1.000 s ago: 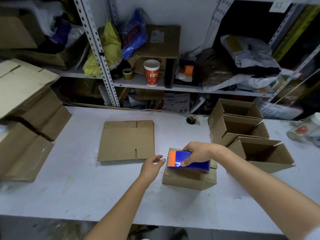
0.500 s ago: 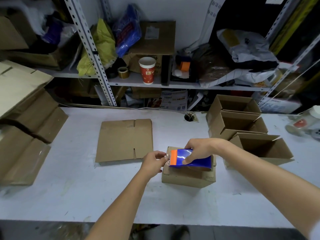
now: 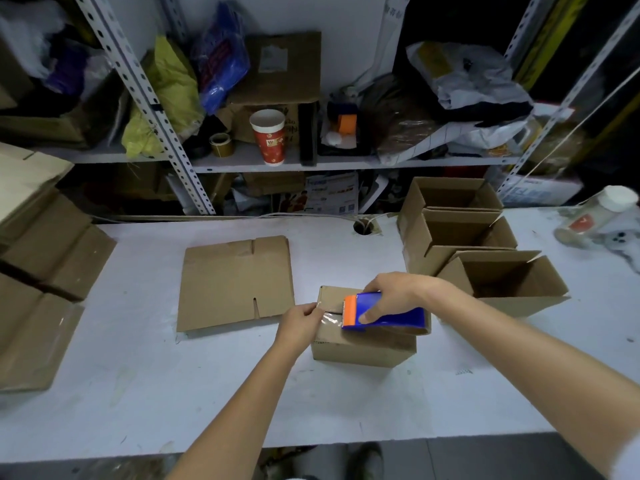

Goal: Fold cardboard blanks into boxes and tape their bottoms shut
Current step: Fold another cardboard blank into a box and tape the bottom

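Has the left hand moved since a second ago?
Yes: the left hand moved right, onto the left top edge of the small brown cardboard box, pinching clear tape from the blue tape dispenser.

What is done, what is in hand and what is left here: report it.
Done: three folded boxes stand open-side up on the right; their bottoms are hidden. In hand: the right hand holds the blue tape dispenser on the upturned box while the left hand pinches the tape end at its left edge. Left: finishing that strip, then the flat blank at centre.
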`<state>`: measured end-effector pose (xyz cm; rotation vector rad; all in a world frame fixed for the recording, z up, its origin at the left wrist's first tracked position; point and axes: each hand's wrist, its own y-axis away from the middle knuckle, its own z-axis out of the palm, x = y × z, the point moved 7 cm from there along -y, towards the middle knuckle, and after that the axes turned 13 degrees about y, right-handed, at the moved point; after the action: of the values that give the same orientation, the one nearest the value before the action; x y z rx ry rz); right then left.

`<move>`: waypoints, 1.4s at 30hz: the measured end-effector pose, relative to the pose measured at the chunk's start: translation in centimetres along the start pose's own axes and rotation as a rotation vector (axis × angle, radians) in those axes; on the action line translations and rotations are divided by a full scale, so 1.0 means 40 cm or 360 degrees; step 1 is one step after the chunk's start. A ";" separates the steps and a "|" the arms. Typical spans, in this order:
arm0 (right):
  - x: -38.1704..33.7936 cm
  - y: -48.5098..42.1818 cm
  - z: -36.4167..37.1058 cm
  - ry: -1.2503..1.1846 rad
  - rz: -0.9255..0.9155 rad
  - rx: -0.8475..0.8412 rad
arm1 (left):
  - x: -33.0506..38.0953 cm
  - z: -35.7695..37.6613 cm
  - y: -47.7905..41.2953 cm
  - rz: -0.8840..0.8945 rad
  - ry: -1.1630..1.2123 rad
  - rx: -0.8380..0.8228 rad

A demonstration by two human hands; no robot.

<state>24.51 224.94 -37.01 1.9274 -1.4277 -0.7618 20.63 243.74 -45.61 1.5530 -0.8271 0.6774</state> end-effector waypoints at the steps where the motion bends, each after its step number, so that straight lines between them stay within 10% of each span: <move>1: -0.001 -0.001 0.000 -0.0005 -0.0001 -0.0004 | 0.000 0.005 0.002 0.0010 -0.0029 -0.0037; 18: 0.388 0.181 0.108 0.0052 0.0466 -0.0150 | 0.036 0.017 0.011 0.0149 -0.0196 0.0009; 35: 0.244 0.008 0.226 0.0025 0.0625 0.0640 | 0.025 0.037 0.023 0.0127 -0.0075 -0.0196; 42: 0.320 0.009 0.317 -0.0705 0.0634 0.0511 | 0.166 0.083 -0.005 0.0663 -0.1344 -0.0101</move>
<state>17.98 210.77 -46.04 1.6648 -2.2391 -0.8361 24.55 239.61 -40.86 1.6195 -1.8153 0.2472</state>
